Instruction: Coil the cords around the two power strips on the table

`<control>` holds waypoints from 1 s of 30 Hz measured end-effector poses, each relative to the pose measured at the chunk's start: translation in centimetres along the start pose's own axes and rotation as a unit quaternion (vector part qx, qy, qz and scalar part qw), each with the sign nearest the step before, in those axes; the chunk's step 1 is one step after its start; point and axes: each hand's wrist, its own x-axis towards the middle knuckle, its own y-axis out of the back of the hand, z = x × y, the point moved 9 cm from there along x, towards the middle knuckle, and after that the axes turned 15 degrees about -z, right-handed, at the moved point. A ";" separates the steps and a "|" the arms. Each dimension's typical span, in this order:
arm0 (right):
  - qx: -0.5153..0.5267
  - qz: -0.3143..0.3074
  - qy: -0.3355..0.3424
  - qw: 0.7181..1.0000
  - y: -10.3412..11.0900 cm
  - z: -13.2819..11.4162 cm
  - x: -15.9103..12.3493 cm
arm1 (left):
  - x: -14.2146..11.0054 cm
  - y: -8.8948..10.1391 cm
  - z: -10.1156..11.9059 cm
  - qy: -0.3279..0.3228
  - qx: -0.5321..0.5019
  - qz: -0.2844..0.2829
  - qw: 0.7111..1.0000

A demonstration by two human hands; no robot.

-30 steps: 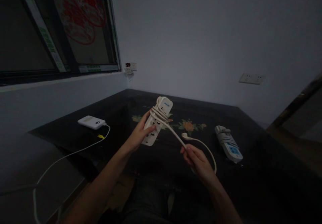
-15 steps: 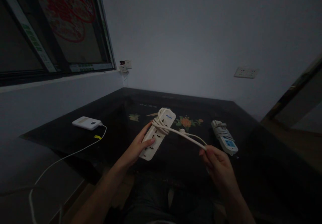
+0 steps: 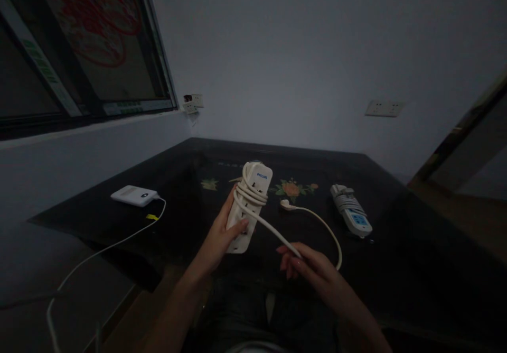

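**One strip (image 3: 254, 208) in hand, cord (image 3: 275, 231) partly wound**

Your left hand (image 3: 218, 237) is clamped on the strip by its lower left side, thumb laid across the socket face, fingers behind and mostly hidden. The strip stands in front of you over the table (image 3: 317, 170), tilted slightly to the right, with its PHILIPS end pointing away from you. Whether its lower end touches the table cannot be told.

Several turns of cord pass around the strip's upper half, above your thumb. From the lowest turn the cord slants down to your right hand (image 3: 311, 266), whose fingers are curled loosely around it. It appears again beyond your right wrist and arcs back to the plug (image 3: 285, 205), which lies on the table to the right of the strip, just below a printed flower (image 3: 291, 189).

Further right lies a second strip (image 3: 358, 221), wrapped in grey cord and well apart from your hands. At the left, a white box (image 3: 134, 195) rests on the table with a thin cable (image 3: 119, 243) leading off the edge; a yellow tag (image 3: 151, 216) shows beside the cable.
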 end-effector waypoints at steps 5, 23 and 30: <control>-0.098 0.044 0.004 0.994 -0.4 -4.1 0.9 | -0.4 -1.2 0.7 -0.033 0.179 0.006 0.983; -0.178 0.133 0.080 0.972 -1.6 -8.5 1.7 | -1.2 -1.6 -1.0 0.025 0.089 0.020 0.996; -0.191 0.136 0.062 0.970 -0.4 -7.4 1.6 | -1.5 -2.0 -1.4 0.050 -0.056 -0.017 0.997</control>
